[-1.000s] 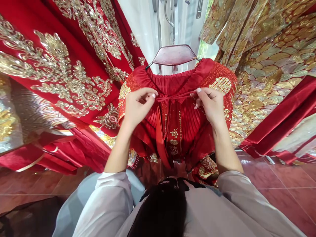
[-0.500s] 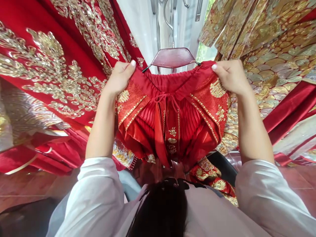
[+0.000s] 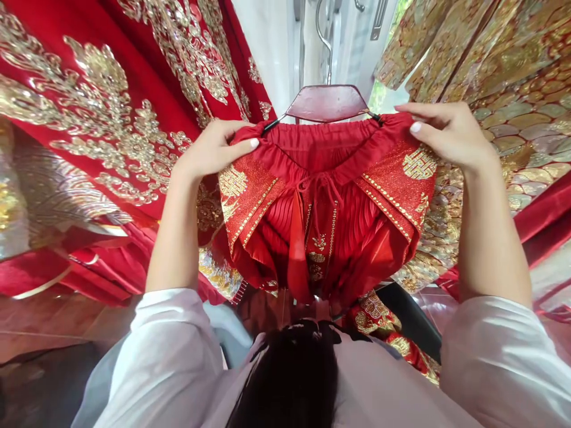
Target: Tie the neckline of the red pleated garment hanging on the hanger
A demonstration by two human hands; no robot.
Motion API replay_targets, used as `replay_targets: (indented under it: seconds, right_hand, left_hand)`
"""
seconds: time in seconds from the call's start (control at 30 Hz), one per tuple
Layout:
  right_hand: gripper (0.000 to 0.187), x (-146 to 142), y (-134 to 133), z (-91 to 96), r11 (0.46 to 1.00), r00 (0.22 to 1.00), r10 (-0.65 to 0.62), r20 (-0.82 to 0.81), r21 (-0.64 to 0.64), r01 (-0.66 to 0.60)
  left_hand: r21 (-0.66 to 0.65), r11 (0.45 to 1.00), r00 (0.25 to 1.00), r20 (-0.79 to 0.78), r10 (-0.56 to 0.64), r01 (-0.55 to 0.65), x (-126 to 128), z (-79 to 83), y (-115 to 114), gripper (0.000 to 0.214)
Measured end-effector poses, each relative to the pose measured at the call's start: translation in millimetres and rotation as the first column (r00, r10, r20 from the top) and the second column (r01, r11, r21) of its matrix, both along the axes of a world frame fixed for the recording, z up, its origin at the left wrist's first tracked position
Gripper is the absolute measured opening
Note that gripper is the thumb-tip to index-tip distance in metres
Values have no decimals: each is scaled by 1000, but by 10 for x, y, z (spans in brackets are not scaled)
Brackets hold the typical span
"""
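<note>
A red pleated skirt [image 3: 319, 232] with gold embroidery and a tied drawstring hangs in front of me. Its gathered waistband is stretched on a dark red hanger [image 3: 328, 102] with black clip arms. My left hand [image 3: 214, 148] pinches the left end of the waistband, thumb in front and fingers along the top edge. At the right end is my right hand [image 3: 459, 134], its thumb and forefinger parted around the waistband's corner, the thumb lightly against the cloth. The other fingers of the right hand are partly hidden.
A red gown [image 3: 147, 35] with silver-gold beading hangs on the left. Gold scale-patterned garments [image 3: 513, 107] hang on the right. Behind the hanger stands a white door frame [image 3: 263, 47]. Below lies a red and gold cloth [image 3: 375, 315] beside something black.
Both hands have loosened, the right more so, with its thumb and forefinger now apart. The skirt and hanger sit slightly further right in view.
</note>
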State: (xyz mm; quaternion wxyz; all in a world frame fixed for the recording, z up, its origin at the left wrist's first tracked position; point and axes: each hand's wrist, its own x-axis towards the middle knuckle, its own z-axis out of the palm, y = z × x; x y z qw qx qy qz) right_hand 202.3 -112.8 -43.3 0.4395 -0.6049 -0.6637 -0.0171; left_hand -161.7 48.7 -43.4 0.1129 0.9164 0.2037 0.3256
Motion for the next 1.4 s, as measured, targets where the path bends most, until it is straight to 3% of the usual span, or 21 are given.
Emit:
replay_targets:
  seconds: [0.1,0.27,0.47,0.57,0.63,0.7,0.73,0.77,0.8,0.83,0.87,0.9,0.97,1.03,1.07,1.13,1.23,1.33,1.4]
  right_hand:
    - [42,-92,81,71,998,994,-22,109,57,16]
    - [54,-89,245,37,947,998,-45,36,319,31]
    - [38,-131,118,-32,992,977,-95,193,102,77]
    - [30,-266,-83,-156,934,925,-250,284,322,154]
    - [26,-444,-265,-346,810,876,-403,264,549,207]
    - [19,-710,-439,-621,678,859,-476,187,701,223]
    - [15,-873,-500,-776,656,867,-470,167,723,216]
    - [11,-1051,-531,-930,691,889,-422,175,697,191]
    - [8,-1238,-522,-1072,759,948,-289,133,636,142]
    - [6,-1427,-472,-1195,871,995,-99,24,486,75]
    - [9,-1613,-380,-1292,953,985,74,-157,303,-23]
    - [15,-1791,-256,-1360,977,914,192,-359,155,-144]
    - [34,-2109,35,-1404,924,699,286,-656,-4,-382]
    - [38,-2360,265,-1351,845,521,366,-772,40,-533]
    - [35,-2453,325,-1308,836,477,393,-787,88,-542]
    - [27,-2565,332,-1242,866,498,417,-760,166,-472]
    - [24,-2568,242,-1310,927,594,371,-714,243,-287]
    - [27,-2488,292,-1520,943,550,332,-766,264,-201]
    - [29,-2448,380,-1629,955,532,297,-793,236,-182]
  left_hand:
    - [40,991,989,81,127,-130,145,80,59,52]
    - [29,964,870,437,227,-266,397,-23,70,52]
    - [80,920,847,428,315,-383,261,-309,-93,33]
    - [167,845,751,567,339,-508,167,-638,-424,41]
    - [196,779,709,584,395,-595,134,-976,-694,53]
    - [156,725,675,533,509,-671,104,-1356,-908,64]
    - [103,694,637,510,578,-712,80,-1535,-975,61]
    - [66,670,604,503,618,-740,46,-1692,-1013,56]
    - [30,656,579,502,643,-754,3,-1821,-1026,49]
    - [-1,654,566,500,656,-757,-46,-1920,-1021,41]
    - [-17,660,565,499,657,-751,-97,-1991,-1009,34]
    - [-23,669,574,492,654,-743,-143,-2037,-1001,28]
    - [-1,689,610,464,642,-725,-204,-2074,-1029,18]
    - [53,704,647,447,618,-708,-214,-2072,-1143,15]
    - [81,713,664,450,598,-697,-204,-2069,-1227,17]
    - [118,729,685,468,558,-675,-171,-2083,-1408,20]
    - [80,714,646,505,573,-696,-131,-2218,-1572,17]
    - [-48,683,600,434,672,-729,-138,-2506,-1526,42]
    - [-128,706,639,337,692,-696,-176,-2750,-1455,54]
